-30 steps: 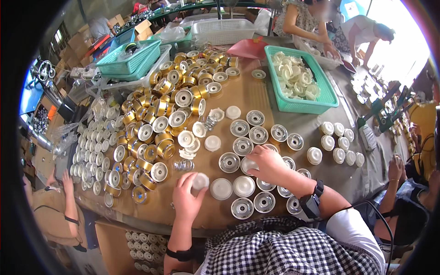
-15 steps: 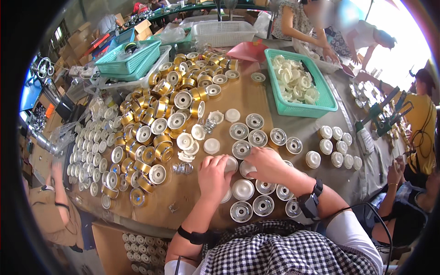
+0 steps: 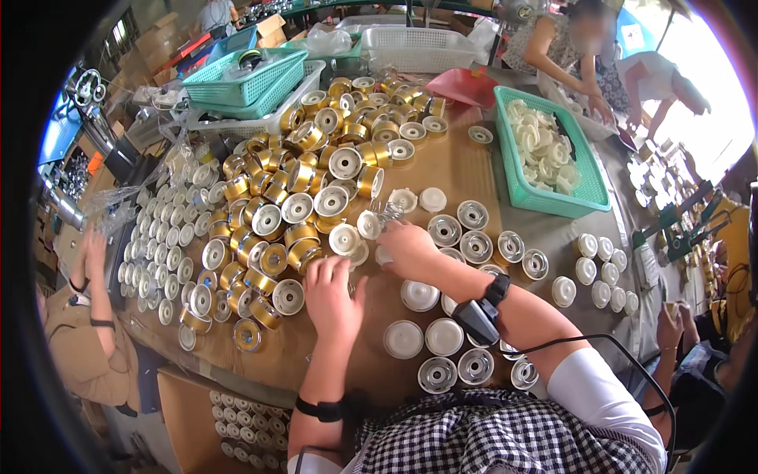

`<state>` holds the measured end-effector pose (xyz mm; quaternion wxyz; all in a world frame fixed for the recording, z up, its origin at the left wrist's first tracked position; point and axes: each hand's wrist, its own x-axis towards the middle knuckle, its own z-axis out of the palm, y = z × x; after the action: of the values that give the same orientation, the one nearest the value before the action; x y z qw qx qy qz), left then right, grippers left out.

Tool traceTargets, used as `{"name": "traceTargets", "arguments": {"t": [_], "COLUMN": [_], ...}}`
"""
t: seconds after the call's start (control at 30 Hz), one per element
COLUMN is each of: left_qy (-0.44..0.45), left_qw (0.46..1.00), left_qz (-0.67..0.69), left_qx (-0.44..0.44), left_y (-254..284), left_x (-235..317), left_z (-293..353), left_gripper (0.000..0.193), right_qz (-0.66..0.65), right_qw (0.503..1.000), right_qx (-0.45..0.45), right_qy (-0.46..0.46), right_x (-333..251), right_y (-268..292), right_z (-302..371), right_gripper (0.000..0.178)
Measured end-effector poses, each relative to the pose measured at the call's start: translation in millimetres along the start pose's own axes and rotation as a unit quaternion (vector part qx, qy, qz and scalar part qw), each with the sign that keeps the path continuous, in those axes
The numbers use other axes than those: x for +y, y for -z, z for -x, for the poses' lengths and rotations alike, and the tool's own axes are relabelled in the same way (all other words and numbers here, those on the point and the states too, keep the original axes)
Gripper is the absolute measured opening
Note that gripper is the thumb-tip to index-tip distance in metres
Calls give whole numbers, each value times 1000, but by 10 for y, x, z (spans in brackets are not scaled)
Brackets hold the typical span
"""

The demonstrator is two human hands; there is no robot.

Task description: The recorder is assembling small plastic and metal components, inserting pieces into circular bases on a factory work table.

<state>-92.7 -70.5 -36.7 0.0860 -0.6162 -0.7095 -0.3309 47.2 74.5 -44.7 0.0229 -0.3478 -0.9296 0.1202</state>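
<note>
My right hand (image 3: 410,251) reaches forward, its fingertips drawn together at the near end of a metal coil spring (image 3: 387,211). White plastic caps (image 3: 343,239) lie just left of it, at the edge of a heap of gold-rimmed round parts (image 3: 298,207). Over the brown table covering, my left hand (image 3: 333,296) points its bent fingers downward, thumb apart; what lies beneath them is mostly hidden. Nearer me, right of my left hand, stand silver-rimmed round housings (image 3: 437,374), several topped with white caps (image 3: 403,340).
A green basket (image 3: 553,204) of translucent white parts stands at the right back. Rows of small white parts (image 3: 158,257) lie far left, finished-looking white pieces (image 3: 586,271) on the right. A red scoop (image 3: 464,88) rests behind. Other people work around the table.
Both hands have left the white caps on the housings. My left hand moved left; my right moved forward and left to the spring. The whole view has shifted slightly.
</note>
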Motion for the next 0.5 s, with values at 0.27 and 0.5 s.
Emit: {"name": "traceTargets", "arguments": {"t": [0.27, 0.5], "left_qy": [22, 7], "left_qw": [994, 998], "left_qz": [-39, 23], "left_qx": [-104, 61], "left_y": [-57, -78], "left_x": [-368, -126], "left_z": [-7, -1], "left_gripper": [33, 30], "right_qz": [-340, -123], "right_qw": [932, 985], "right_qx": [117, 121], "right_qy": [-42, -12], "right_x": [595, 579], "right_y": [854, 654], "right_z": [583, 1136], "right_gripper": [53, 49]}}
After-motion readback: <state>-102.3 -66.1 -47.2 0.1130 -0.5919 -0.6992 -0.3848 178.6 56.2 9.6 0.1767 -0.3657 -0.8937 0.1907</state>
